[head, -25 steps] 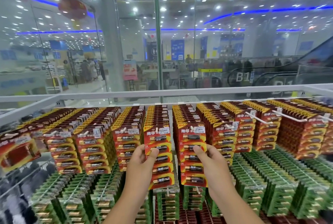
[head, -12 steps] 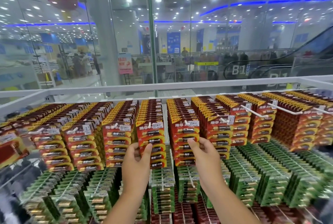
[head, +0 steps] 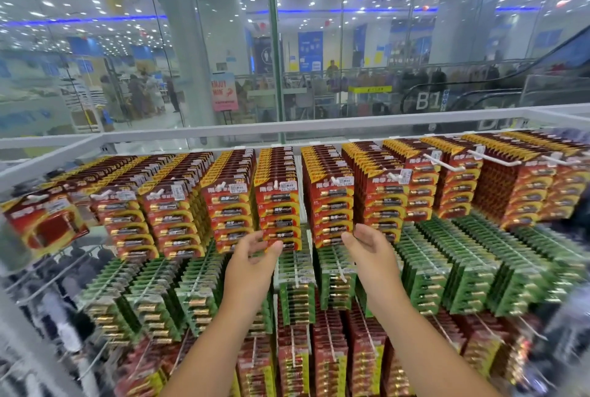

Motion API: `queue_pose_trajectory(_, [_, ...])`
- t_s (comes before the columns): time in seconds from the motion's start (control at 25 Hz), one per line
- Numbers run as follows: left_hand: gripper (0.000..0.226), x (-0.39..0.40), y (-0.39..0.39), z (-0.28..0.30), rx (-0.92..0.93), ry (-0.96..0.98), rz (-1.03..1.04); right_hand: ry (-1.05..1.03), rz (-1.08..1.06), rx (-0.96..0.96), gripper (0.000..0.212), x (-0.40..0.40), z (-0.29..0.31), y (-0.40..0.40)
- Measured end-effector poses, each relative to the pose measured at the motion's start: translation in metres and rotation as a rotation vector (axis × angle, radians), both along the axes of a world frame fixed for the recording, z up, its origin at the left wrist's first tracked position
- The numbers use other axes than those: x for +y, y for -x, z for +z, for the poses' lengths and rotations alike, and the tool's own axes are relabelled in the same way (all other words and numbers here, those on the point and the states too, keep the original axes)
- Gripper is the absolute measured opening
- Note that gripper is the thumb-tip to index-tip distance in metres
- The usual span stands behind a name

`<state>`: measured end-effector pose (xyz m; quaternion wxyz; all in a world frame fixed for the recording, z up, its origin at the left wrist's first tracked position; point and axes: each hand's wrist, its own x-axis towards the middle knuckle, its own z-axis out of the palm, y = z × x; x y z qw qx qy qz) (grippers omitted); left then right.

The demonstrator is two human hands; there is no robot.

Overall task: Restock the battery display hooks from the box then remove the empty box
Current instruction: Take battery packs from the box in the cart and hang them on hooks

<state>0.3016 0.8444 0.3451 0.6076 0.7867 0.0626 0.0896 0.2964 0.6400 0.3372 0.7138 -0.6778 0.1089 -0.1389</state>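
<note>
The head view shows both hands lower than they were a second ago. Back then the left hand and the right hand lay flat on the fronts of two red battery packs, pushing them back on the hooks. Now both hands have slid down to the bottom edge of the red row and are pulling away from it. The left hand has loose, half-bent fingers and holds nothing; its fingertips are just under the middle red stack. The right hand is loose too, palm turned in, with nothing in it, just below the next red stack to the right.

I think this means the packs are pushed in and tidy, so this bit of the job is done. The hands are free for the next packs, or for the box. No box can be seen here, so I cannot tell if it is empty yet.

The red row looks very full. Each white hook carries a long line of red and yellow cards, and each card has dark batteries in a column. Small white price tags sit at the hook tips. Some hooks to the right of the middle red stack stick out bare at the end, so there may be room there. Under the red row hang green packs, and below those more red packs. Behind the red row is a white rail and a glass wall.
</note>
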Motion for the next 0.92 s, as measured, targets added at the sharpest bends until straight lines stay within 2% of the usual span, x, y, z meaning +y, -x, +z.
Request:
queue_pose_trajectory(0.2, [0.042,0.010,0.050,-0.001,0.021,0.004,-0.134,0.033,0.002,0.074,0.034,0.006,0.003,0.072])
queue_pose_trajectory(0.4, [0.033,-0.007,0.117,-0.021,0.066,0.127,-0.275,0.060,-0.079,0.108,0.031,0.000,-0.012,0.168])
queue_pose_trajectory(0.72, [0.023,-0.123,0.218,-0.041,0.099,0.096,-0.536,0.064,-0.307,0.152,0.022,-0.093,-0.027,0.313])
queue_pose_trajectory(0.92, [0.018,-0.215,0.270,-0.047,0.120,0.073,-0.591,0.054,-0.382,0.178,0.020,-0.181,-0.034,0.385])
